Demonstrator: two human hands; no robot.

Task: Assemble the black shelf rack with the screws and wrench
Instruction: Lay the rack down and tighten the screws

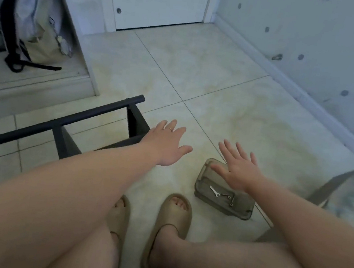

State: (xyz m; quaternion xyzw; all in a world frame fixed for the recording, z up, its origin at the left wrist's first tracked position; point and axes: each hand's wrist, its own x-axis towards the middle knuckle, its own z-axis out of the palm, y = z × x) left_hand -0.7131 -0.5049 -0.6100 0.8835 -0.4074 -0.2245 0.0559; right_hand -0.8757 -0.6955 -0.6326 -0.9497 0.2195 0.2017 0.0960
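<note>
L hand & R hand splayed flat, gripping nothing; R hand hides far end of tray w/ wrench, screws; black rack cut off left.

Our count on the floor: one rack, one box, one wrench, a few screws

We count two hands, the left hand and the right hand. There is one black shelf rack at the left of the frame, showing one long tube and two flat cross pieces. One clear box, right of centre, holds one wrench and what we take for three small screws, though they are too small to be sure. We also count two tan slippers at bottom centre, one bag upper left, and one ring.
</note>
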